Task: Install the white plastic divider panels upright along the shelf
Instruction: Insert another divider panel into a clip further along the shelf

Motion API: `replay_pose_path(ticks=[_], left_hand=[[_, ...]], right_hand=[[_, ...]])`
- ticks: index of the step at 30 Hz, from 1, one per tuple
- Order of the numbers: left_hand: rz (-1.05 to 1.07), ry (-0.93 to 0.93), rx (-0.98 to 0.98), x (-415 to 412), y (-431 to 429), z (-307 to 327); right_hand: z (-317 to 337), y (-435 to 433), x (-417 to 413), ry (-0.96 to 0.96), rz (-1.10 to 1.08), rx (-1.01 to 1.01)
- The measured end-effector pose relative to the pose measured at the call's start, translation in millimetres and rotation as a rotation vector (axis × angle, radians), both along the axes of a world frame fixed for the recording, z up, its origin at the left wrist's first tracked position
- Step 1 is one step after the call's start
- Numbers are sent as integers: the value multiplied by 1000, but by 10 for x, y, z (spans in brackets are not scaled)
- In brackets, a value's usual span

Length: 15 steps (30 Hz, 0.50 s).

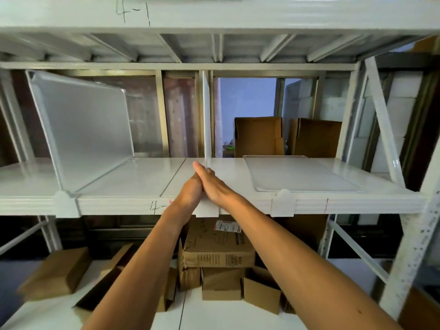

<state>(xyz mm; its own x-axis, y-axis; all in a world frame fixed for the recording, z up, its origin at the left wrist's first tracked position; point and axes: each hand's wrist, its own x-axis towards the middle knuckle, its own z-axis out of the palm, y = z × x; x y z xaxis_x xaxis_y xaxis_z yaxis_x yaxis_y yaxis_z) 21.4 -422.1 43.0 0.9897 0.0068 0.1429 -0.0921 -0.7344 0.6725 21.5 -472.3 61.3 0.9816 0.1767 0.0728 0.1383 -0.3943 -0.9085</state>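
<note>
Left hand (pixel 190 186) and right hand (pixel 215 185) flat, palms pressed together around lower front edge of an upright divider panel (pixel 206 120), seen edge-on, standing on the shelf (pixel 142 172). Its front clip (pixel 207 210) sits under the wrists on the shelf lip. Left of the hands a second panel (pixel 83 129) stands tilted; right, a third panel (pixel 300 172) lies flat. Cardboard boxes (pixel 217 248) below the arms.

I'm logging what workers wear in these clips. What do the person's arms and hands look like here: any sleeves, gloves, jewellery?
Both forearms are bare right up to the bottom of the picture, with no sleeve in view. The left hand and right hand wear no gloves. No watch, bracelet or ring shows on the visible sides of wrists or fingers.
</note>
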Motion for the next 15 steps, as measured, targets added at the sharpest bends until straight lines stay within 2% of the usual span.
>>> replay_pose_path(ticks=[1,2,3,5,7,8,9,12,15], left_hand=[[-4,-55,-294,-70,116,-41],[5,-167,-425,-174,164,-89],[-89,-165,-482,-228,196,-33],[-33,-411,-631,-347,336,-59],[85,-726,-560,-482,220,-57],[77,-832,-521,-537,174,-34],[9,-862,-494,-568,111,-12],[-239,-769,-379,-603,-136,95],[-374,-615,-209,-586,-400,117]], right_hand=[[-3,-4,-26,-8,-10,-13],[-10,-6,-64,-19,-8,-24],[-16,-33,-89,-35,8,-28],[10,-121,-150,-61,62,-50],[77,-265,-229,-74,40,-81],[125,-354,-271,-82,-9,-88],[175,-446,-304,-109,-59,-90],[292,-774,-437,-216,-161,-128],[304,-1122,-481,-181,-268,-168]])
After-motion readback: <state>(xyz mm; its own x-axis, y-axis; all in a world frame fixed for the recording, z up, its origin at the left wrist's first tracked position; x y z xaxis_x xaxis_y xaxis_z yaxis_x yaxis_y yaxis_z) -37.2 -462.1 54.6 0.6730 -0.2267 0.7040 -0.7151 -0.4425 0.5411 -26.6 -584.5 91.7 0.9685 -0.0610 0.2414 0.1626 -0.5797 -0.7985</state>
